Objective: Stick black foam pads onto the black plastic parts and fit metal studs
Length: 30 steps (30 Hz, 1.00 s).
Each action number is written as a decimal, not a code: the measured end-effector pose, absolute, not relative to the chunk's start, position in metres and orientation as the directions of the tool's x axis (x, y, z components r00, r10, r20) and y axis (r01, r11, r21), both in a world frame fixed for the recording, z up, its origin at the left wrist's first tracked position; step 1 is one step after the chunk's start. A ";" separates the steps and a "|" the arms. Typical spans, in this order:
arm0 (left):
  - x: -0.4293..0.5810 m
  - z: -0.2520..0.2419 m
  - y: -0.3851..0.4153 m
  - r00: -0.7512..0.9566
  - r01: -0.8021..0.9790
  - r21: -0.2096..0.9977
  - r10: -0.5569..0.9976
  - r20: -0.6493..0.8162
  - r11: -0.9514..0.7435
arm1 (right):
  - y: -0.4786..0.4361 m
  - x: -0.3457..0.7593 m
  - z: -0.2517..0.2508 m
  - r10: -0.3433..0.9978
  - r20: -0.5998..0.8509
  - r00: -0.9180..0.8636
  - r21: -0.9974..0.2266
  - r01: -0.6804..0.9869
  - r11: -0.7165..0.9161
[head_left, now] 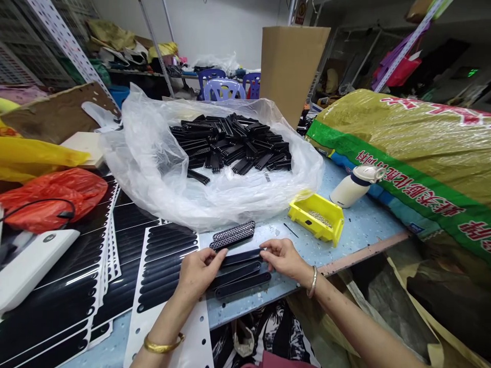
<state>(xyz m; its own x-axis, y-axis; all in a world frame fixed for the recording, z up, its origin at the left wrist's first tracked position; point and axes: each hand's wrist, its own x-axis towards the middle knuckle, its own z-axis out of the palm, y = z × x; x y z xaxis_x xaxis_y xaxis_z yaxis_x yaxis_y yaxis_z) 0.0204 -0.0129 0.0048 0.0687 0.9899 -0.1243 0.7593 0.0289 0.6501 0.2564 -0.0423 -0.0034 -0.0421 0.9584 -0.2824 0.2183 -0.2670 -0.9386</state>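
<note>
My left hand (pixel 199 271) and my right hand (pixel 284 257) pinch the two ends of a long black plastic strip (pixel 242 256) just above the table edge. Two more black strips (pixel 241 278) lie side by side right under it. A perforated black strip (pixel 233 235) rests a little farther back. To the left lies a white sticker sheet (pixel 164 260) with rows of black oval labels. A clear plastic bag (pixel 153 168) behind holds a pile of black plastic parts (pixel 233 143).
A yellow bin (pixel 320 217) of small metal parts sits at right, a white bottle (pixel 351 186) behind it, beside a large green-yellow sack (pixel 414 148). More label sheets (pixel 65 296), a white device (pixel 30 266), red and yellow bags lie left. A cardboard box (pixel 289 66) stands behind.
</note>
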 end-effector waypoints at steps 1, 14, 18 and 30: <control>0.024 0.006 -0.012 0.053 0.803 0.595 0.990 -0.131 0.036 | -0.043 0.254 -0.005 0.961 -0.274 -0.038 -0.940 0.220 -0.260; 0.024 0.003 -0.004 0.129 0.870 0.494 0.972 -0.198 -0.014 | -0.047 0.249 -0.014 0.979 -0.203 0.001 -0.957 0.211 -0.199; 0.010 -0.001 -0.010 0.106 0.879 0.476 0.982 -0.156 -0.020 | -0.046 0.251 -0.015 0.973 -0.229 0.006 -0.961 0.160 -0.227; 0.001 -0.003 -0.013 0.275 0.711 0.691 0.956 -0.101 -0.132 | -0.045 0.254 -0.010 0.965 -0.258 -0.047 -0.954 0.172 -0.247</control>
<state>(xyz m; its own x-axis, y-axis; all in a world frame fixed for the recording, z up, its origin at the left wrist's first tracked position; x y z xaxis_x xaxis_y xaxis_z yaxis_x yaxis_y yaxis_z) 0.0014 -0.0127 -0.0034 0.2752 0.9561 -0.1006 0.7108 -0.1319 0.6909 0.2544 -0.0451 -0.0102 -0.0469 0.9649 -0.2584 0.1721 -0.2471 -0.9536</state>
